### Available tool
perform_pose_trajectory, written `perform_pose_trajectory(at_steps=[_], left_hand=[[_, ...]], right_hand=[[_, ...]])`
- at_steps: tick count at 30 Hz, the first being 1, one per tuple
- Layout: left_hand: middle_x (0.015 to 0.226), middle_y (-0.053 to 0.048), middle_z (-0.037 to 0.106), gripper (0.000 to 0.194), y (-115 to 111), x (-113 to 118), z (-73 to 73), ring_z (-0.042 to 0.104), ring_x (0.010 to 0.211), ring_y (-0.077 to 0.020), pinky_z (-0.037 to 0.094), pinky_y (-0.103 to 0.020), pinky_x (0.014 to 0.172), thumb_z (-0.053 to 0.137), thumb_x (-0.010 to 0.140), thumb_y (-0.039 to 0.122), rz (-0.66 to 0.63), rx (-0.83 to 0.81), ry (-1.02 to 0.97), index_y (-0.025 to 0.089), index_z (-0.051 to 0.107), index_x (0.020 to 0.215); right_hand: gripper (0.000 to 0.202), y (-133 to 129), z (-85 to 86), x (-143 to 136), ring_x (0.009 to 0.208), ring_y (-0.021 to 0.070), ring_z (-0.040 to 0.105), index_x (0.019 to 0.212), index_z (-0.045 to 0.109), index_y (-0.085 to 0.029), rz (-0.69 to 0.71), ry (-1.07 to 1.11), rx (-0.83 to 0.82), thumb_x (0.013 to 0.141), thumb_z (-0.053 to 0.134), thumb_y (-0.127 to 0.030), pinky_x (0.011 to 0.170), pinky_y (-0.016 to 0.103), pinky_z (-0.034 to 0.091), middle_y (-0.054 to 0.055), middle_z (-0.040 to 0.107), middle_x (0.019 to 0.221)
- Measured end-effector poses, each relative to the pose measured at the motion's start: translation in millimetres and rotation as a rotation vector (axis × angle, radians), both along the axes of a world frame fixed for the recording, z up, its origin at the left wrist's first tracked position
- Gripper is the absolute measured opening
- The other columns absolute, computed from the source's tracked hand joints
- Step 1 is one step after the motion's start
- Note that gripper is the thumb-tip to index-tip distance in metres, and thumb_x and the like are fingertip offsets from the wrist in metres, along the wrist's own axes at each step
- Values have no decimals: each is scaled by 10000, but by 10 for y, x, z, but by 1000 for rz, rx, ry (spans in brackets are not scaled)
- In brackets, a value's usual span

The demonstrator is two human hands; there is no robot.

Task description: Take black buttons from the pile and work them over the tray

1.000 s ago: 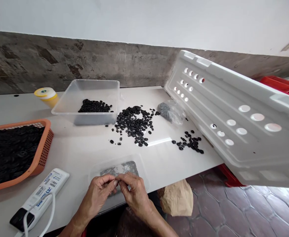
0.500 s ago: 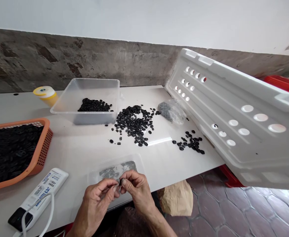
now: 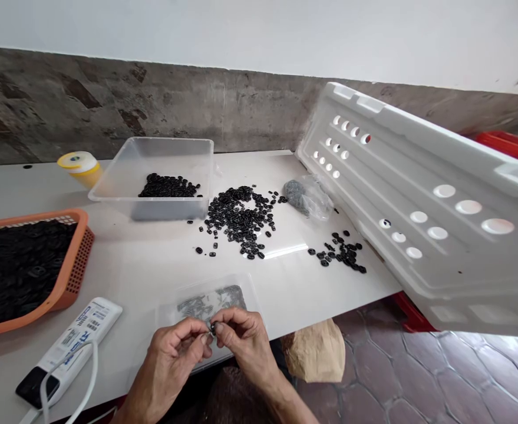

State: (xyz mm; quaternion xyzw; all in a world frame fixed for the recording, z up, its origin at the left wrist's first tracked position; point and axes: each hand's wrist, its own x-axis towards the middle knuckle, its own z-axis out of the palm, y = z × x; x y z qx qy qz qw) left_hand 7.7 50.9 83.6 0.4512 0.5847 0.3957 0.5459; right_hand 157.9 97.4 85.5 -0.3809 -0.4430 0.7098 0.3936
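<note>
Smooth pale-grey counter (image 3: pixel 130 265): one small, black, seemingly plastic piece (image 3: pixel 213 330), pinched between left hand (image 3: pixel 174 359) and right hand (image 3: pixel 245 344), more exposed than one second ago; handling apparently unfinished.

Soft, fairly bright light lay over the desk (image 3: pixel 130 259), greyer toward its left end, with one white streak of glare (image 3: pixel 285 251) inward from the front edge. Beyond the front right corner the floor tiles (image 3: pixel 475 371) shone palely. The wide lens stretched the white panel (image 3: pixel 466 253) rightward. Black pieces (image 3: pixel 15 271) at the left end merged together; the dark piece (image 3: pixel 213 330) between left hand (image 3: pixel 170 353) and right hand (image 3: pixel 244 341) was too small to read.
</note>
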Motion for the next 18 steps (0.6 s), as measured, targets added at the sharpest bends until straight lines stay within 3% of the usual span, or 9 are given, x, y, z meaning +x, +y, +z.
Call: perform_pose_trajectory(at_steps=[8, 18], left_hand=[[617, 23, 667, 128, -22, -7, -3, 624, 594, -145, 503, -203, 595, 564, 845, 283, -10, 39, 49, 203, 659, 812], [571, 15, 650, 144, -1, 9, 54, 633, 541, -145, 490, -180, 517, 563, 822, 291, -11, 92, 210, 202, 645, 745]], right_hand=[[112, -34, -4, 13, 515, 77, 440, 740, 703, -147, 12, -43, 44, 792, 648, -231, 529, 190, 362, -34, 530, 544], [120, -69, -35, 43, 620, 108, 496, 766, 694, -160, -3, -301, 260, 817, 586, -157, 621, 221, 387, -16, 575, 646]])
